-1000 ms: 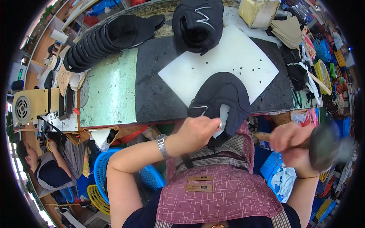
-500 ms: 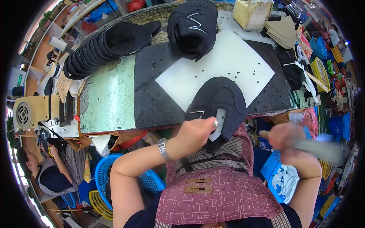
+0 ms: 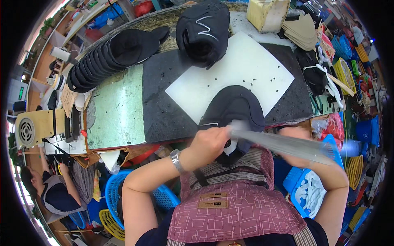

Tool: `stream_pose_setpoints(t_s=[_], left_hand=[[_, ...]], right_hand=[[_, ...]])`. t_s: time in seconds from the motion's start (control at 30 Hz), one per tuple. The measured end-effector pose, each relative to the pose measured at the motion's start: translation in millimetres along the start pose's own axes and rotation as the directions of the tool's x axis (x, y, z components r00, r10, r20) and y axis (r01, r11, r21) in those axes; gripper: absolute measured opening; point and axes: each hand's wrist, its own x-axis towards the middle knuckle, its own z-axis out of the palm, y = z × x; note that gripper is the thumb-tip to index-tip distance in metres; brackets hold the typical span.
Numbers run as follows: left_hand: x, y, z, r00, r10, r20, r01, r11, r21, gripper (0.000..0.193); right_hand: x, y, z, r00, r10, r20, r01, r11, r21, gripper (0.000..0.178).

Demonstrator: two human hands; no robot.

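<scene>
A black padded shoe upper (image 3: pixel 236 104) with a thin white line lies toe-away on a white board (image 3: pixel 188 88), overhanging the near table edge. My left hand (image 3: pixel 210 143) is closed at its opening, around a short metal punch mostly hidden by the fingers. From the right, my right hand (image 3: pixel 294 133) grips a long grey bar (image 3: pixel 283 145), smeared by motion. The bar's far end reaches the punch beside my left fingers. Small black bits are scattered over the board.
A black shaped shoe upper (image 3: pixel 203 33) stands behind the board. Left of it is a row of nested black uppers (image 3: pixel 98 61). A yellowish block (image 3: pixel 267 14) and tan pieces (image 3: pixel 301 33) lie at back right. Blue baskets (image 3: pixel 117 192) flank me; another person (image 3: pixel 57 188) sits left.
My right hand has swung the grey bar leftward, from out at the right to the punch. My left hand stays at the upper's opening.
</scene>
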Motion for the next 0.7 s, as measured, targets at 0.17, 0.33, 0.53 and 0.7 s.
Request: stream_pose_setpoints(t_s=[0.17, 0.33, 0.53, 0.7], left_hand=[[15, -8, -6, 0.765, -0.615, 0.191, 0.615, 0.611, -0.499, 0.012], [10, -6, -7, 0.895, -0.445, 0.017, 0.422, 0.836, -0.350, 0.013], [17, -11, 0, 0.997, -0.080, 0.020, 0.079, 0.996, 0.029, 0.014], [20, -18, 1, 0.779, -0.619, 0.096, 0.540, 0.587, -0.603, 0.013]], right_hand=[[-3, 21, 17, 0.965, 0.126, -0.228, -0.109, 0.990, 0.088, 0.025], [2, -19, -25, 0.888, 0.153, -0.433, 0.174, 0.761, 0.625, 0.017], [-2, 18, 23, 0.988, 0.121, -0.099, -0.117, 0.992, 0.043, 0.025], [4, 5, -3, 0.926, 0.311, -0.217, -0.254, 0.934, 0.252, 0.022]])
